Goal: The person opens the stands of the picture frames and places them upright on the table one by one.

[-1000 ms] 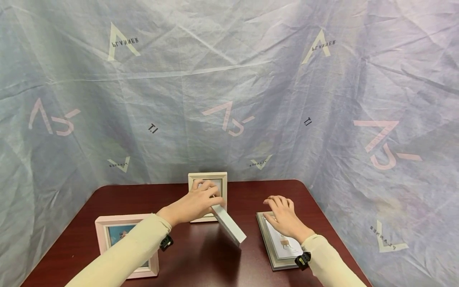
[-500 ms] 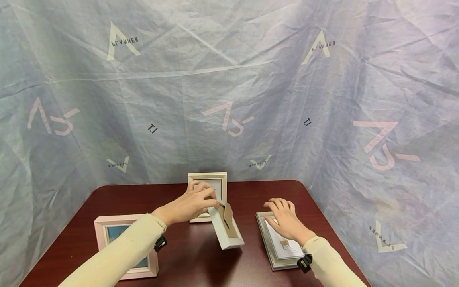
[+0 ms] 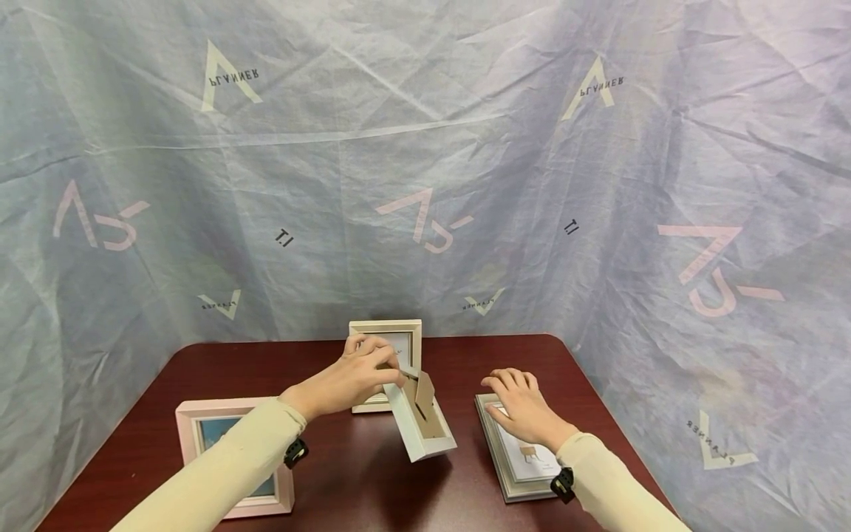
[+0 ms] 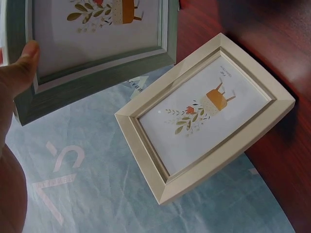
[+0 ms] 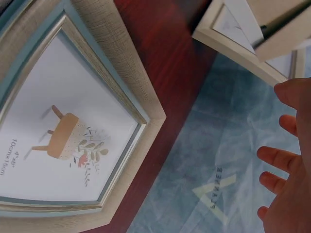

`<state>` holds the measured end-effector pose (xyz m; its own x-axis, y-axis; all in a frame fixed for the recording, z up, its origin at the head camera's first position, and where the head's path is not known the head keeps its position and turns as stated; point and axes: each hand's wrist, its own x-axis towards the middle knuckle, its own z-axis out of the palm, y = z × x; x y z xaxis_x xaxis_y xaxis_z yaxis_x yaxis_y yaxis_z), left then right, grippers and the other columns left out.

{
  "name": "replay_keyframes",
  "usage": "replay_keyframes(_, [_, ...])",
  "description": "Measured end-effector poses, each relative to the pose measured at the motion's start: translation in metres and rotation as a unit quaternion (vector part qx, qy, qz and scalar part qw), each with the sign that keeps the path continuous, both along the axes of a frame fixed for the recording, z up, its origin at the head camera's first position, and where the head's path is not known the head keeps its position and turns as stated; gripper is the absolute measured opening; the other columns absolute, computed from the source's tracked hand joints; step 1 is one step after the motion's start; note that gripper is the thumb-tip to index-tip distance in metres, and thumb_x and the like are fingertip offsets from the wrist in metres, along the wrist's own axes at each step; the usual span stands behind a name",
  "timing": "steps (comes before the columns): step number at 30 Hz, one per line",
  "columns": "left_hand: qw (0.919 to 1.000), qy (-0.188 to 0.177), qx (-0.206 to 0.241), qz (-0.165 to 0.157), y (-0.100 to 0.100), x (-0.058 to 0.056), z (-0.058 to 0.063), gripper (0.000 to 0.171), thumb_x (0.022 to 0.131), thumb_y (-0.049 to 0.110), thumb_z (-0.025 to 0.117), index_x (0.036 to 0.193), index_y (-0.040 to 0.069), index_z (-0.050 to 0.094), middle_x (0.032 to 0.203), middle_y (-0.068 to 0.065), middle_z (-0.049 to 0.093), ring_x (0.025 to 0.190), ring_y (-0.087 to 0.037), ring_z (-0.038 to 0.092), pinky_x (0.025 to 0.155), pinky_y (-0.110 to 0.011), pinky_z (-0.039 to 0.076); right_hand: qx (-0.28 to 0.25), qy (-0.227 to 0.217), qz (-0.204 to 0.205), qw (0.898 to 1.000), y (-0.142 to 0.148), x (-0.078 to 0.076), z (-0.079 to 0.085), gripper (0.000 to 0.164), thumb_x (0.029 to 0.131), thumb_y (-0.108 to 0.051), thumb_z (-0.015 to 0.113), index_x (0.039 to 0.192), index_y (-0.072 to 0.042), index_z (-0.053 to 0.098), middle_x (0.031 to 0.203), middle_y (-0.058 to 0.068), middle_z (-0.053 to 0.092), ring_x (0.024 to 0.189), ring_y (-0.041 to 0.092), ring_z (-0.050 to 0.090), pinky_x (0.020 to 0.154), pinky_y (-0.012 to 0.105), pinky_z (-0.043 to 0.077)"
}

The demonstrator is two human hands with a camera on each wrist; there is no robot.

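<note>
My left hand (image 3: 352,380) grips a picture frame (image 3: 402,421) by its upper end, holding it tilted above the table. Its cardboard back and folding stand (image 3: 425,395) face up toward the head camera. In the left wrist view the frame's grey-green front (image 4: 102,82) shows a plant picture, with my thumb (image 4: 24,68) on its border. Behind it a cream picture frame (image 4: 218,155) stands upright, partly covered by my left hand in the head view. My right hand (image 3: 521,406) holds nothing, fingers loosely bent, over a stack of picture frames (image 3: 493,443) lying face up.
A pink picture frame (image 3: 284,495) with a blue picture stands at the left front, partly hidden by my left sleeve (image 3: 233,458). The dark red table (image 3: 465,362) ends at a hanging printed cloth (image 3: 425,185) at the back and sides.
The picture frame in my left hand has turned, so its back and stand now show instead of its narrow edge. My left hand shifted slightly left; my right hand barely moved.
</note>
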<state>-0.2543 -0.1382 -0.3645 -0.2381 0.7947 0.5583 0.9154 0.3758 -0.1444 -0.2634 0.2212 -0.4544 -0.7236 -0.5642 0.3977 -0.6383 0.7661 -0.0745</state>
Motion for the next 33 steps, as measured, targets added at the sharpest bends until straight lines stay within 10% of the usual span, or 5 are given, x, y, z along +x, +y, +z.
replay_keyframes(33, [0.9997,0.023,0.005,-0.005,0.009,0.004,-0.004,0.025,0.084,0.009,0.075,0.1,0.026,0.07,0.098,0.008,0.052,0.108,-0.017,0.047,0.09,-0.053,0.033,0.068,-0.031,0.079,0.994,-0.071,-0.039,0.001,0.058,0.09,-0.032,0.071,0.14,-0.012,0.051,0.133,0.016,0.049,0.125,0.033,0.042,0.098,0.056,0.031])
